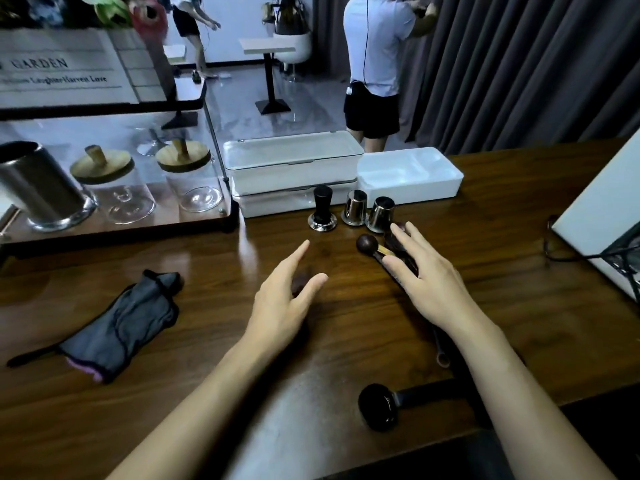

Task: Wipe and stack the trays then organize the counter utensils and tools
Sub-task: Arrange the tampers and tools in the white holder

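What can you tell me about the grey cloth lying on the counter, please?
The grey cloth is soft, dark grey fabric, loosely folded into a long bundle with black stitched edging. A pink-purple layer peeks out at its near end, and a thin dark strip trails off leftward. It lies slanted on the wooden counter, left of the left hand and apart from it. Only the counter touches it.
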Available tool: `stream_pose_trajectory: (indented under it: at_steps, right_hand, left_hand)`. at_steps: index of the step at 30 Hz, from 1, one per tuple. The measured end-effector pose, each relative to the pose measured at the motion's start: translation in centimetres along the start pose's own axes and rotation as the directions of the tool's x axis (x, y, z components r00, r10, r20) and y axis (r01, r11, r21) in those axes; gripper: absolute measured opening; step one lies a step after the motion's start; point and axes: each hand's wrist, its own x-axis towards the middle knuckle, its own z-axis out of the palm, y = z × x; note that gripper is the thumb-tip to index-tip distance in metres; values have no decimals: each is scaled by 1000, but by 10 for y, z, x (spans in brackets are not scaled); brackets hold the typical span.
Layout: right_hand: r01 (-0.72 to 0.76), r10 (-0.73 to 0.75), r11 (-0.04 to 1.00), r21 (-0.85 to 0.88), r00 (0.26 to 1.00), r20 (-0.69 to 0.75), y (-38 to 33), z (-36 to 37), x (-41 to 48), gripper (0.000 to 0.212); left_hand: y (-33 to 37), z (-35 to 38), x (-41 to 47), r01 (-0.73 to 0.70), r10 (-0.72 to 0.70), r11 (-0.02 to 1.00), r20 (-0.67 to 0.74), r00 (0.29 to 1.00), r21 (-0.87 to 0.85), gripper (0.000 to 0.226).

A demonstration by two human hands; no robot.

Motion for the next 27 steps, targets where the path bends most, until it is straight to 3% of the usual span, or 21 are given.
stream_pose_trajectory:
  at_steps: [4, 10, 14, 22, 27]
  right_hand:
    - [8, -8, 1000, -14, 1000, 26, 5, -2, 6, 59]
    - [-73, 70, 997, -28, 992, -105, 34, -31, 60, 58]
    - [-134, 127, 989, -56, 986, -104, 62, -46, 106, 61]
    - [-213, 205, 975, -61, 971, -125, 112, -67, 180, 63]
    - [-212, 206, 975, -72, 975, -80, 124, -70, 197, 64]
  left_hand:
    - [0, 4, -4, 34, -33, 999, -27, 999, 21, 66]
    - [7, 14, 0, 69, -65, 994, -61, 996, 78, 66]
    - [21, 26, 13, 49, -45, 993, -35, 998, 111, 70]
    - [103, 67, 82, -102, 107, 983, -26, 994, 153, 65]
    - [158, 117, 151, -123, 120, 980, 29, 992, 155, 79]
